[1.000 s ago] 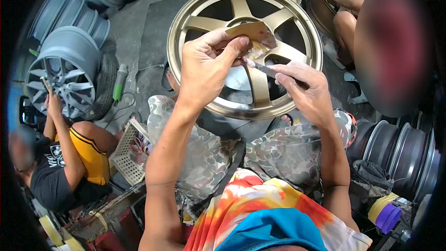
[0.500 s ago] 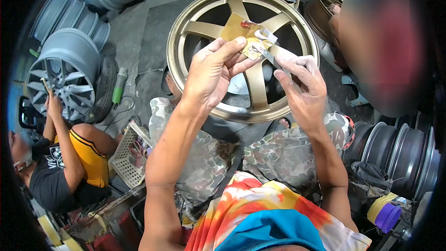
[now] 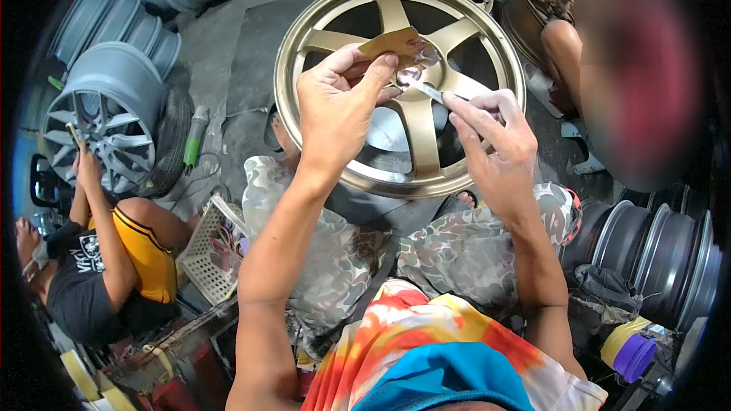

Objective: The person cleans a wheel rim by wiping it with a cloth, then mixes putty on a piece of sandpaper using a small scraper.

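My left hand (image 3: 341,99) pinches a gold-coloured flat card (image 3: 390,43), tilted over the wheel, with pale paste along its lower right part. Between the fingers and thumb of my right hand (image 3: 493,131) is a small putty knife (image 3: 426,91). Its blade tip meets the whitish paste (image 3: 409,76) on the card. Both hands are above a bronze wheel rim (image 3: 417,141) with several spokes, which lies face up in front of my knees. The card and hands cover part of its hub and spokes.
On the left, a person (image 3: 126,259) holds a thin stick at a grey wheel (image 3: 103,133). Another person (image 3: 567,53) is at the right beside a bronze wheel (image 3: 525,19). A basket (image 3: 209,255), a green power tool (image 3: 196,137) and stacked rims (image 3: 647,251) stand around me.
My left hand has tipped the card so its face is seen more edge-on. The putty knife has shifted slightly left and down along with the paste.
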Demonstrator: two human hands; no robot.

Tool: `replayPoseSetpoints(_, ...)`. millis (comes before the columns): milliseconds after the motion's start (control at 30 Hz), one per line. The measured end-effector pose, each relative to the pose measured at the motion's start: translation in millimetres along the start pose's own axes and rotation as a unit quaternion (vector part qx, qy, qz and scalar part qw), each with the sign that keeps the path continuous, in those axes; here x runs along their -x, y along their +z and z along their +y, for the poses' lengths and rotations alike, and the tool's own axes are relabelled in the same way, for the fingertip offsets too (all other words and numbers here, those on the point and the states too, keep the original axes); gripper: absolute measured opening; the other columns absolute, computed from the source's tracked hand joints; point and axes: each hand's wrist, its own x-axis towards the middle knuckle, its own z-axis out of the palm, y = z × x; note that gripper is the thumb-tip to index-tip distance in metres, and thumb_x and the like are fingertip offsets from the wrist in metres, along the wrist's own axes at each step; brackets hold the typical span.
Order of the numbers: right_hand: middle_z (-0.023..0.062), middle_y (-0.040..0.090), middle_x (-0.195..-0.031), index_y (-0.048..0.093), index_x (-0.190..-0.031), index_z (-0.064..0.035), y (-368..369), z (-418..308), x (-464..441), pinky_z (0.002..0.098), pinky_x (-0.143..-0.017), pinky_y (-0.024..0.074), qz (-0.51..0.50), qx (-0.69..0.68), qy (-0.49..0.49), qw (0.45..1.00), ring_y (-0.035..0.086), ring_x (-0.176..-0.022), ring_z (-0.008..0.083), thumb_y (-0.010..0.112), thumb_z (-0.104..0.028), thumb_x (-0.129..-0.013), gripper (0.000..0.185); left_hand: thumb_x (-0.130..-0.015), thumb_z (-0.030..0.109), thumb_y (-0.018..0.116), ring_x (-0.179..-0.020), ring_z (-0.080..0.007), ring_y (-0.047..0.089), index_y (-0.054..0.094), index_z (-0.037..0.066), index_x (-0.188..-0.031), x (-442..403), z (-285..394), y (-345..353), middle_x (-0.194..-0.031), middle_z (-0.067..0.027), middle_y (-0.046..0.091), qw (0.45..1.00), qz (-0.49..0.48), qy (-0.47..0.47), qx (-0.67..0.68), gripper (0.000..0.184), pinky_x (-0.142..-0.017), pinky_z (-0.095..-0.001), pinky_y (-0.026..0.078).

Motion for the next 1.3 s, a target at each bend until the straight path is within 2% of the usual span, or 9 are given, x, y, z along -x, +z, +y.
replayPoseSetpoints(333, 0.0104, 0.059, -0.09, 0.075, -0.115, -0.009, 0.5, -1.1, -4.4, 0.0332, -0.068, 0.0508, -0.013, 0.009, -0.022, 1.0, 0.062, -0.077, 0.0222, 0.071, 0.001, -0.086, 0.031, -0.098, 0.002, 0.064, -0.09, -0.0127, 0.071, 0.071, -0.006, -0.112, -1.6, -6.2, -0.9, -0.101, -0.0094, 0.074, 0.997, -0.009, 0.06, -0.053, 0.018, -0.079, -0.0249, 0.061)
replayPoseSetpoints(400, 0.0106, 0.059, -0.09, 0.075, -0.115, -0.0084, -2.0, 4.4, -3.6, 0.0336, -0.068, 0.0506, -0.005, 0.005, 0.007, 1.0, 0.061, -0.078, 0.0225, 0.071, 0.001, -0.086, 0.031, -0.098, 0.002, 0.063, -0.089, -0.0119, 0.071, 0.071, -0.006, -0.112, -2.7, -7.0, -3.2, -0.1, -0.0093, 0.075, 0.994, 0.001, 0.063, -0.088, 0.018, -0.077, -0.025, 0.061)
replayPoseSetpoints(633, 0.0106, 0.059, -0.089, 0.075, -0.115, -0.0084, -5.3, 4.9, -3.5, 0.0324, -0.068, 0.0504, -0.017, 0.014, -0.029, 0.999, 0.062, -0.076, 0.0213, 0.071, 0.0, -0.087, 0.03, -0.099, 0.004, 0.063, -0.093, -0.0129, 0.072, 0.071, -0.005, -0.114, -2.4, -7.0, -2.3, -0.102, -0.0094, 0.075, 0.998, -0.003, 0.032, -0.053, 0.019, -0.076, -0.0243, 0.062)
replayPoseSetpoints(700, 0.0107, 0.058, -0.09, 0.075, -0.114, -0.0084, -7.6, 7.2, -0.7, 0.0333, -0.066, 0.0497, -0.037, -0.009, 0.052, 0.998, 0.061, -0.077, 0.0214, 0.071, -0.001, -0.087, 0.029, -0.099, 0.005, 0.063, -0.095, -0.0139, 0.072, 0.071, -0.004, -0.114, -3.8, -7.8, -7.1, -0.103, -0.0093, 0.075, 0.997, -0.004, 0.031, -0.075, 0.019, -0.077, -0.0244, 0.062)
replayPoseSetpoints(900, 0.0101, 0.059, -0.086, 0.077, -0.112, -0.008, -5.0, 4.6, -5.6, 0.0318, -0.066, 0.0499, -0.017, -0.004, -0.015, 1.0, 0.062, -0.074, 0.0203, 0.072, -0.002, -0.087, 0.027, -0.098, 0.004, 0.064, -0.093, -0.0131, 0.072, 0.071, -0.004, -0.114, -1.5, -7.6, -1.1, -0.103, -0.0086, 0.074, 0.998, -0.014, 0.026, -0.061, 0.019, -0.076, -0.0238, 0.062)
replayPoseSetpoints(1033, 0.01, 0.06, -0.087, 0.076, -0.112, -0.0085, -7.7, 9.5, -4.0, 0.0333, -0.069, 0.0498, -0.017, -0.034, 0.055, 0.998, 0.062, -0.078, 0.0217, 0.071, -0.001, -0.087, 0.027, -0.098, 0.003, 0.064, -0.092, -0.0131, 0.072, 0.071, -0.004, -0.114, -1.0, -3.8, -3.6, -0.103, -0.0091, 0.074, 0.996, -0.005, 0.02, -0.083, 0.019, -0.077, -0.0244, 0.062)
replayPoseSetpoints(1100, 0.0098, 0.06, -0.086, 0.076, -0.112, -0.0078, -6.1, 7.1, -5.6, 0.0324, -0.067, 0.0496, -0.022, -0.025, 0.004, 0.999, 0.062, -0.074, 0.0206, 0.071, 0.0, -0.086, 0.027, -0.099, 0.006, 0.064, -0.096, -0.0168, 0.071, 0.068, -0.006, -0.117, -1.1, -5.2, -1.9, -0.106, -0.0113, 0.072, 0.997, -0.036, 0.008, -0.071, 0.022, -0.083, -0.0318, 0.064)
replayPoseSetpoints(1200, 0.0102, 0.06, -0.08, 0.076, -0.11, -0.0052, -13.4, 11.4, -6.2, 0.031, -0.066, 0.0483, -0.037, -0.032, 0.028, 0.998, 0.061, -0.07, 0.0202, 0.069, 0.0, -0.088, 0.024, -0.098, 0.004, 0.066, -0.09, -0.0131, 0.071, 0.071, -0.004, -0.114, -2.8, -2.1, -3.4, -0.101, -0.0092, 0.074, 0.998, -0.024, 0.003, -0.061, 0.019, -0.077, -0.0247, 0.062)
replayPoseSetpoints(1300, 0.0112, 0.062, -0.079, 0.075, -0.108, -0.0021, -10.4, 17.2, -5.3, 0.0308, -0.068, 0.048, -0.019, -0.064, 0.049, 0.997, 0.061, -0.07, 0.021, 0.068, 0.0, -0.09, 0.02, -0.098, 0.007, 0.067, -0.09, -0.0124, 0.071, 0.071, -0.003, -0.114, -1.1, 3.1, -3.6, -0.1, -0.0084, 0.074, 0.999, -0.037, -0.022, -0.01, 0.02, -0.077, -0.0251, 0.063)
